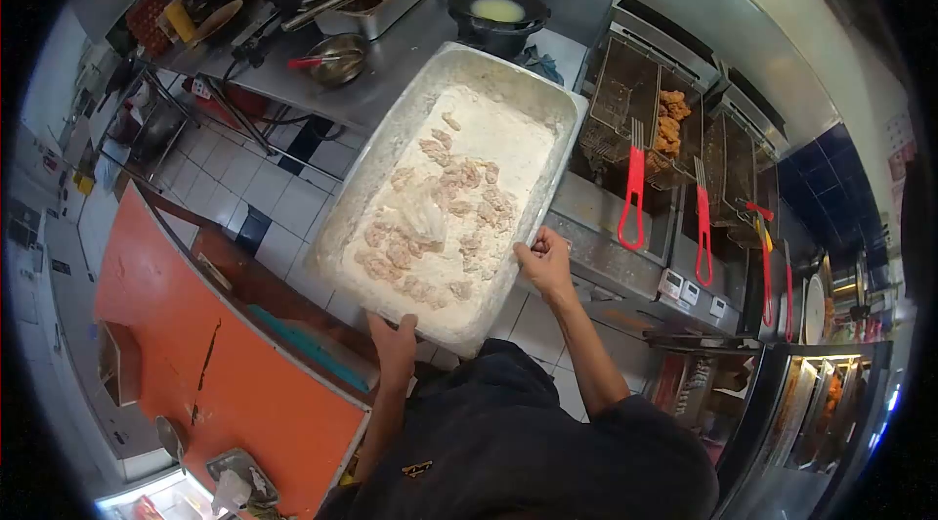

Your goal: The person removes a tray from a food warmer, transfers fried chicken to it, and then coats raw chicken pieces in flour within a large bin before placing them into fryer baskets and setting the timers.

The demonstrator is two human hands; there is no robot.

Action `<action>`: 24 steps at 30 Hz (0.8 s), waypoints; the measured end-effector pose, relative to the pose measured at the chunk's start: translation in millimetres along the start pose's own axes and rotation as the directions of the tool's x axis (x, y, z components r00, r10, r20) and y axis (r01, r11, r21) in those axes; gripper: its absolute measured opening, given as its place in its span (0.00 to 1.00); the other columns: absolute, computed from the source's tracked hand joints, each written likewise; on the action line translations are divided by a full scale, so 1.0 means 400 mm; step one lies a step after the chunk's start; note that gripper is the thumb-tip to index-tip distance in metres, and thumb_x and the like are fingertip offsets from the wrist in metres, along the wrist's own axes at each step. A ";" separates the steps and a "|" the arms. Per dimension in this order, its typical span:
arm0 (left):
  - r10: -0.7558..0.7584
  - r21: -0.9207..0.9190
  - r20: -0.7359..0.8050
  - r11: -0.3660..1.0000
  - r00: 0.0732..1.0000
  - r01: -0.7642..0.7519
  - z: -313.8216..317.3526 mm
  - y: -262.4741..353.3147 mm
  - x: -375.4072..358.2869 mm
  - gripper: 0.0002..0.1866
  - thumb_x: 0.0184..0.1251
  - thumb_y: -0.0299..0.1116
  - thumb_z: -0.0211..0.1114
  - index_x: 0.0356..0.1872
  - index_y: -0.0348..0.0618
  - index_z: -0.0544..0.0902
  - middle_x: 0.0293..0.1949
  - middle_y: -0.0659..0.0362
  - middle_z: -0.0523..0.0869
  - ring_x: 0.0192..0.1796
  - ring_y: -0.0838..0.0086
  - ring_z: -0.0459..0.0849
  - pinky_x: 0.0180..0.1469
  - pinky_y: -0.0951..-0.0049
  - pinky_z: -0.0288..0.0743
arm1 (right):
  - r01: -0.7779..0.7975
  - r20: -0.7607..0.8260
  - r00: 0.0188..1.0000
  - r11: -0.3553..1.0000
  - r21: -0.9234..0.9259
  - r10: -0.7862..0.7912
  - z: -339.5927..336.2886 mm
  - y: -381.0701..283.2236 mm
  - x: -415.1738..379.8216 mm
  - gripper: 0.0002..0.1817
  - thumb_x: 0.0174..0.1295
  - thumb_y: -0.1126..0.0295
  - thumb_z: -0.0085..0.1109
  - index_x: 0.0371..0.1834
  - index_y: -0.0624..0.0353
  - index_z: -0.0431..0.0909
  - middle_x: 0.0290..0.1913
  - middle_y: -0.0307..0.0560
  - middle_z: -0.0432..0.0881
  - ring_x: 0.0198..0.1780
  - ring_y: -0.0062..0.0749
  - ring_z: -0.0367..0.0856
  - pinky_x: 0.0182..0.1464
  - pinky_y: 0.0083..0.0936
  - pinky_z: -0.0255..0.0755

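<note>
A deep metal tray point(565, 134) of white flour point(500, 134) is in front of my body, tilted in the view. Several flour-coated pieces that look like raw chicken point(459, 190) lie in it, with a paler clump point(420, 217) near the middle. My left hand point(393, 349) is closed on the near left edge of the tray, thumb up. On the right side, my right hand point(545, 261) grips the rim, its fingers partly hidden by the tray wall. The undersides of both grips are out of sight.
Fryers with wire baskets point(625, 80) stand on the right, their red handles point(633, 202) sticking out. One basket holds fried chicken point(671, 119). A black pot point(498, 12) and a metal bowl point(339, 59) sit behind. An orange counter point(244, 364) is at left, a lit display cabinet point(821, 403) at lower right.
</note>
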State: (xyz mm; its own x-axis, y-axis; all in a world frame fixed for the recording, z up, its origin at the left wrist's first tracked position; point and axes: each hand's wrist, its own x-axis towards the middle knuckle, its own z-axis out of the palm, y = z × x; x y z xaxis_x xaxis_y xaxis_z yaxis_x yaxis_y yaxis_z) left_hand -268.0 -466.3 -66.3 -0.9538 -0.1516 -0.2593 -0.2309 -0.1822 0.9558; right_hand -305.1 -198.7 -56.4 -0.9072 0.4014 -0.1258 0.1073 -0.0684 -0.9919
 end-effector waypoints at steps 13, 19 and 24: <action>-0.234 -0.030 -0.023 0.972 0.972 0.234 0.172 -0.015 0.055 0.39 0.56 0.17 0.59 0.71 0.37 0.55 0.59 0.48 0.73 0.56 0.63 0.78 0.44 0.70 0.82 | 0.019 0.034 0.999 0.994 -0.108 -0.015 -0.110 0.065 0.195 0.08 0.56 0.75 0.65 0.29 0.59 0.73 0.25 0.33 0.76 0.25 0.13 0.69 0.27 0.17 0.64; -0.207 -0.035 -0.014 0.978 0.978 0.206 0.204 -0.028 0.095 0.33 0.64 0.23 0.60 0.68 0.42 0.56 0.55 0.49 0.76 0.45 0.67 0.84 0.31 0.74 0.83 | -0.019 -0.084 0.996 0.999 -0.025 0.017 -0.072 0.112 0.225 0.08 0.59 0.74 0.64 0.32 0.62 0.73 0.28 0.39 0.81 0.28 0.17 0.75 0.30 0.21 0.69; -0.372 0.086 0.171 0.928 0.913 0.362 0.246 0.064 0.149 0.30 0.69 0.30 0.64 0.66 0.38 0.59 0.55 0.52 0.78 0.48 0.71 0.82 0.41 0.69 0.81 | -0.065 -0.209 0.974 0.765 -0.640 -0.091 -0.072 0.014 0.233 0.16 0.61 0.67 0.63 0.43 0.70 0.75 0.32 0.59 0.83 0.36 0.50 0.84 0.41 0.37 0.77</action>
State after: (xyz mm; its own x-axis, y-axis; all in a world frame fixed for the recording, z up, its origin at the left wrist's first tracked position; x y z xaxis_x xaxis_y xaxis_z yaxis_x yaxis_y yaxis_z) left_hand -349.6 -384.4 -43.8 -0.8174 0.0951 -0.5682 -0.5761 -0.1402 0.8053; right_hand -377.4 -135.3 -74.1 -0.8084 0.5876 -0.0358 0.4017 0.5062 -0.7632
